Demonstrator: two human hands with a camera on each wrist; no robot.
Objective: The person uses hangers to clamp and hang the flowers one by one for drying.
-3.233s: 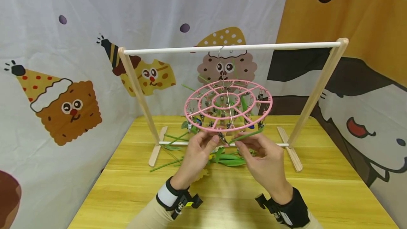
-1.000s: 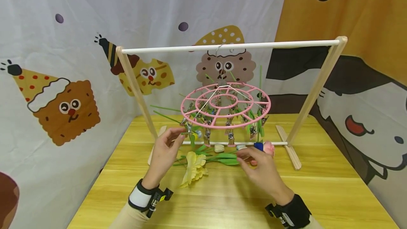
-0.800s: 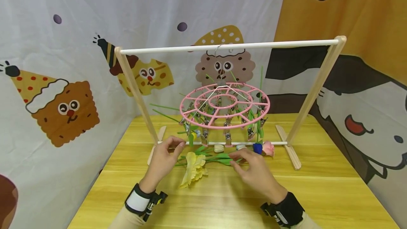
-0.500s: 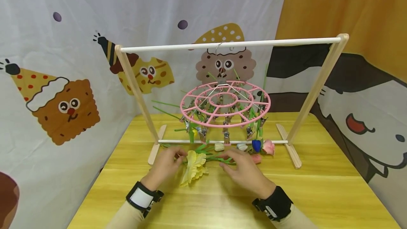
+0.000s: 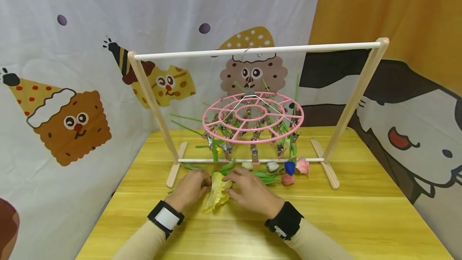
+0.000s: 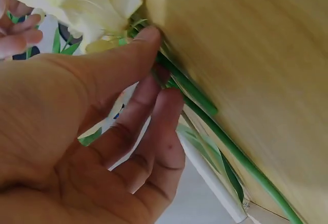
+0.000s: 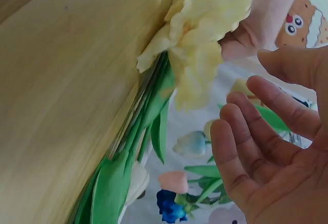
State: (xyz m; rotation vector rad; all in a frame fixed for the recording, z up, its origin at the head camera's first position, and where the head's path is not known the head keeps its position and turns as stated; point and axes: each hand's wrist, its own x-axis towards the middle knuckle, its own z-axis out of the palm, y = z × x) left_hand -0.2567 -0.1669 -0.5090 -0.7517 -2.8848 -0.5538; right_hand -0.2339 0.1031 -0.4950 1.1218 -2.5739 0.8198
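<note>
A yellow ruffled artificial flower (image 5: 217, 192) lies on the table between the hands. At its base my left hand (image 5: 189, 189) pinches the green stem (image 6: 241, 165) between thumb and fingertips. My right hand (image 5: 252, 191) is beside the blossom's right side; in the right wrist view its fingers (image 7: 228, 147) are loosely bent, apart from the petals, and hold nothing. Behind lie more artificial flowers: a pink tulip (image 5: 287, 179), a blue flower (image 5: 290, 167), a pink rose (image 5: 302, 166) and pale tulips (image 5: 272, 166). Their stems are partly hidden by the right hand.
A pink round clip hanger (image 5: 249, 142) hangs from the white top bar (image 5: 202, 53) of a wooden stand (image 5: 153, 105). Several metal clips (image 5: 254, 155) dangle under it, some with green-stemmed flowers. A white lower bar (image 5: 314, 159) crosses behind the loose flowers.
Both hands were at a clip and a stem under the hanger. They have since come away and down to the table, and the right hand has moved left to the yellow flower.
</note>
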